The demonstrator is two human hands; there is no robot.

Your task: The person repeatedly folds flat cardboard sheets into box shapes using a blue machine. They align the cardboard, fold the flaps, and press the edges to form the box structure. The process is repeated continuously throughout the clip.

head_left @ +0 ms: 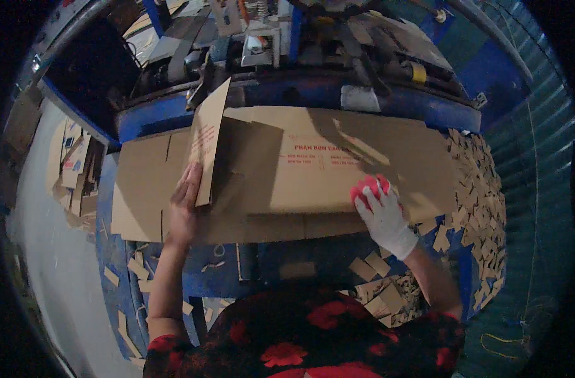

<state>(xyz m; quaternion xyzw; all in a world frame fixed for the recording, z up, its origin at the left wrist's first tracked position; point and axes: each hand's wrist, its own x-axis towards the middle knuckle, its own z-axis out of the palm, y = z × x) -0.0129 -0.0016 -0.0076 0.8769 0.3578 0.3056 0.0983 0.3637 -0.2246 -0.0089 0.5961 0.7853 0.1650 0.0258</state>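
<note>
A large flat brown cardboard sheet (262, 189) with red print and fold lines lies across the blue machine bed. On its left side a cardboard panel (209, 145) stands steeply up, tilted to the right at its top. My bare left hand (185, 189) is closed at the panel's lower end, fingers along its left face; the thumb is hidden. My right hand (383, 211), in a white glove with red fingertips, rests at the sheet's near right part. Its fingers are bent and bunched, and whatever is under them is hidden.
Many small cardboard offcuts (480, 214) cover the bed's right side, and more scraps lie near my body. Beyond the sheet stands a blue machine (294, 94) with metal parts. Stacked cardboard (76, 167) sits at far left. A green corrugated wall (540, 176) borders the right.
</note>
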